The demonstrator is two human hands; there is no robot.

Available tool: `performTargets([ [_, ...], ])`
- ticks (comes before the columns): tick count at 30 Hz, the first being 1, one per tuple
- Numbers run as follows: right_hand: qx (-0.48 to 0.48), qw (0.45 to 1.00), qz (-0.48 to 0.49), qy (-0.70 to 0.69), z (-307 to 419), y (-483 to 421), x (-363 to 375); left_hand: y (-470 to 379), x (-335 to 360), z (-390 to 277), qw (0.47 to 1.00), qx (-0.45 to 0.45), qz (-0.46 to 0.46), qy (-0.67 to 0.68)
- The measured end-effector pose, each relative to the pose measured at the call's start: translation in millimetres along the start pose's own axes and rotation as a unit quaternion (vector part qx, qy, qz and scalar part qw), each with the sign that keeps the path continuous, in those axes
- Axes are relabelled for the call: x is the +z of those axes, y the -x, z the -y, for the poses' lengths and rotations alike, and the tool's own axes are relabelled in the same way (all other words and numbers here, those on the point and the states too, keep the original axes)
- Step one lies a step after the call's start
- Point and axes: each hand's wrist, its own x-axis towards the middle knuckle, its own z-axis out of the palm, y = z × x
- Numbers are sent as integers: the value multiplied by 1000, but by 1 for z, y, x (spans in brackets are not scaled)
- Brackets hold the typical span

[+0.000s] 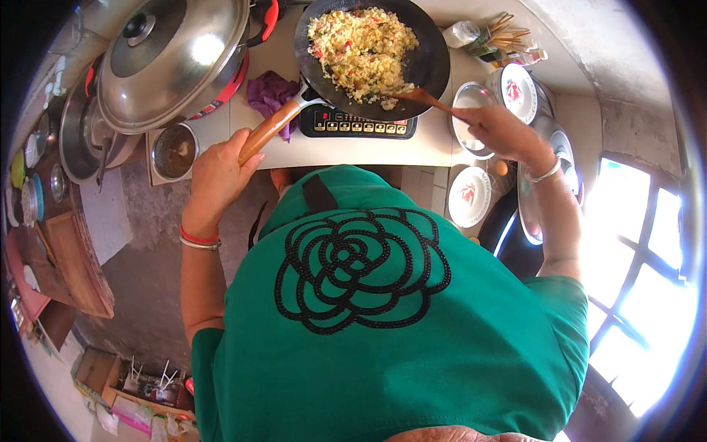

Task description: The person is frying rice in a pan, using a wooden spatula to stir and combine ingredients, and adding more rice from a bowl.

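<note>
My left hand grips the wooden handle of a dark wok. The wok stands on an induction cooker with a lit control panel. Fried rice with red and green bits covers the left and middle of the wok; its right side shows bare metal. In my right hand is a wooden spatula, its blade inside the wok at the lower edge of the rice. Some rice sits on and around the blade.
A large lidded steel pot stands to the left, beside a purple cloth and a metal bowl of brown liquid. Enamel dishes and a steel bowl lie right. Chopsticks and bottles stand behind. An egg lies below my right hand.
</note>
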Motion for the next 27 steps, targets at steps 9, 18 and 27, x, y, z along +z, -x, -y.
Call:
performTargets([
  [9,14,998,47,31,-3,-8,2,1,0,-1,1000,7,-9,8],
  [18,-3,997,47,55,-5,-4,3,0,1,1,1000,10,-10,-3],
  [27,92,994,-58,-27,0,-33,42,-1,0,0,1000,5,11,6],
])
